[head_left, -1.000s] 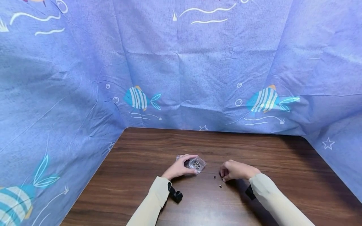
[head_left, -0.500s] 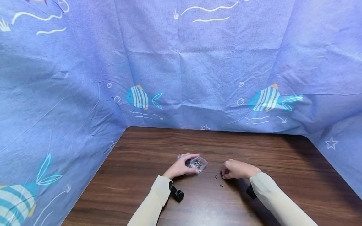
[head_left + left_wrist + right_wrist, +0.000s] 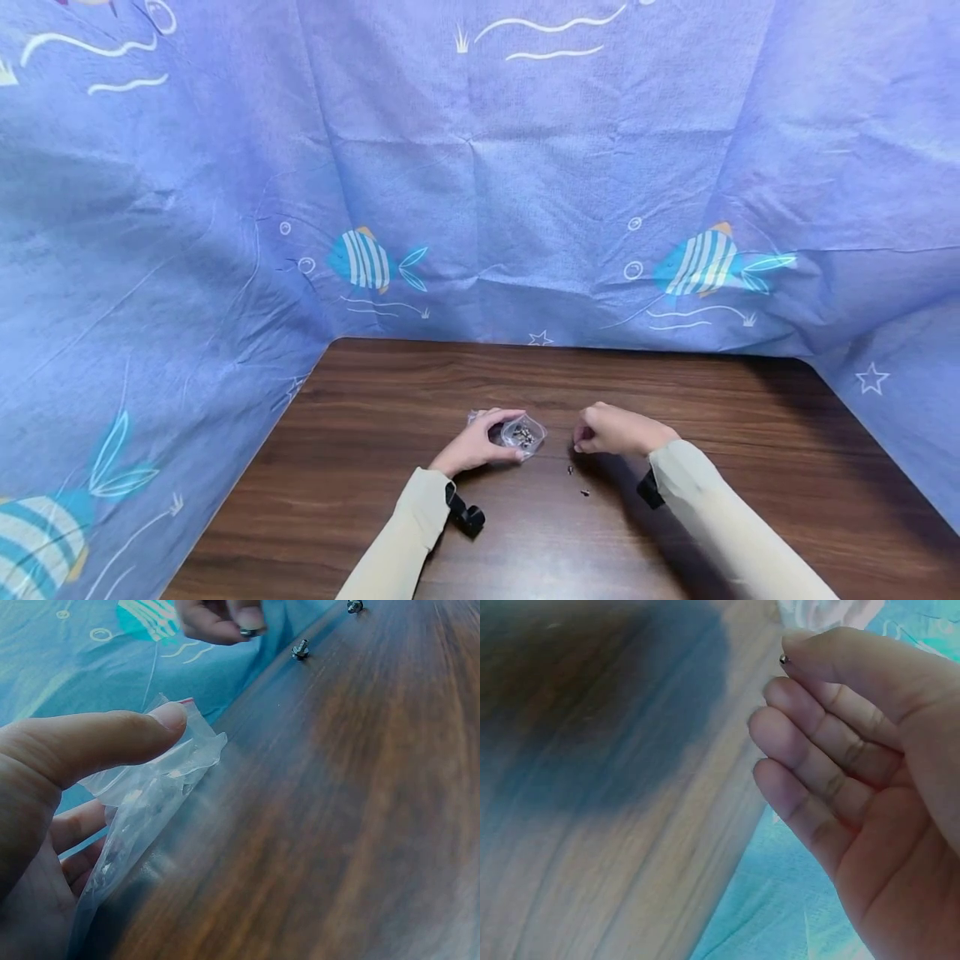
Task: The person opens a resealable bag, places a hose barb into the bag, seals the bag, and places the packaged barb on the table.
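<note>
My left hand holds a clear zip-lock bag on the table, thumb on the near side and fingers on the far side. The bag's mouth gapes to the right, and several small metal screws show inside. To the right of the bag, my right hand is raised over the table. Its thumb and forefinger pinch one small screw, mostly hidden by the fingertips. Two more screws lie loose on the wood, one closer to the bag and the other farther off.
The brown wood-grain table spreads around both hands. A blue cloth with printed fish hangs behind it and along the sides. Black camera straps sit on the wrists, over pale sleeves.
My right hand has lifted from beside the loose screws and shifted slightly left, towards the bag, with a screw between its fingertips. The left hand and bag stay in place.
</note>
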The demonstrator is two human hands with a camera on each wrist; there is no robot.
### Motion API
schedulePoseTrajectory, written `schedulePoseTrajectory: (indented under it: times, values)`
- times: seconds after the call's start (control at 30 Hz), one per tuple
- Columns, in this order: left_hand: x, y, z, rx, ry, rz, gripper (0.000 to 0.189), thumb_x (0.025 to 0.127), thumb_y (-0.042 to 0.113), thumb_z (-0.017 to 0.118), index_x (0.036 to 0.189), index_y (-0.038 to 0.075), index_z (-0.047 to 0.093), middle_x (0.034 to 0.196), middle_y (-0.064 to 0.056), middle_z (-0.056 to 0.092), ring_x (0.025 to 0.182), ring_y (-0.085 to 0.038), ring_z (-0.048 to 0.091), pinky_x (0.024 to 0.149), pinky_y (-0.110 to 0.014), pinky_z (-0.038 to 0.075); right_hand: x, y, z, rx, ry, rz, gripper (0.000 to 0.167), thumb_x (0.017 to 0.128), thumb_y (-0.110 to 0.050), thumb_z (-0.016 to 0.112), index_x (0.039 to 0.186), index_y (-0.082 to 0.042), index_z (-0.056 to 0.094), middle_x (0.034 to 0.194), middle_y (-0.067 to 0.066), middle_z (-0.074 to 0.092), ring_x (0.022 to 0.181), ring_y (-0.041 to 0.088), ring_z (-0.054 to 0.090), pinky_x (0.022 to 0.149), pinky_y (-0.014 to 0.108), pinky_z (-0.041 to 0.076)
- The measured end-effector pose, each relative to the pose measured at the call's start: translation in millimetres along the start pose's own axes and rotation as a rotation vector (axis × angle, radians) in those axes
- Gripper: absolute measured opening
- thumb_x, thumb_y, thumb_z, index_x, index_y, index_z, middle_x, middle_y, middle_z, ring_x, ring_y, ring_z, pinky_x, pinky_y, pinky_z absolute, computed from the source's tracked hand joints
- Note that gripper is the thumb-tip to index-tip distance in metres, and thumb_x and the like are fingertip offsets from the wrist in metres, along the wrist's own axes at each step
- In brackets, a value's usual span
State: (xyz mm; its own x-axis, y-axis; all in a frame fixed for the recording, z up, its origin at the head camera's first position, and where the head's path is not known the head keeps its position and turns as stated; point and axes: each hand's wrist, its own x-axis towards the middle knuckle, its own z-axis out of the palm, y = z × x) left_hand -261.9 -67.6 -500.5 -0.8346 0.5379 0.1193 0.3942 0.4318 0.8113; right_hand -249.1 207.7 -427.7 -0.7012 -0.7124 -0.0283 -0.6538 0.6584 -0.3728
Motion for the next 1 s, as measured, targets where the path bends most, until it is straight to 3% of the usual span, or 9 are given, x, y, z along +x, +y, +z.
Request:
schedulePoseTrajectory:
  times: [0.43,1.0]
  values:
    - [0.7,-1.8,1.9,0.015,0.008,0.013,0.067,0.076,0.032,0.082,0.136,0.025,0.055,0.129,-0.002,0.058,0.11,-0.017,0.05,0.096,-0.034,0.041,14.8,-12,-9,0.004,0.023,-0.009,0.008,0.085,-0.01,0.07,0.077,-0.011,0.07,0.07,-0.009,0.064,0.062,-0.003,0.049,0.059,0.018,0.046]
    - [0.8,-1.6,1.7,0.002,0.009,0.007,0.066,0.075,0.031,0.082,0.136,0.023,0.055,0.129,-0.001,0.058,0.112,-0.017,0.049,0.097,-0.033,0.04,39.4,-22,-3,-0.004,0.033,-0.042,0.01,0.085,-0.009,0.068,0.075,-0.012,0.069,0.067,-0.009,0.062,0.057,-0.003,0.046,0.055,0.016,0.043]
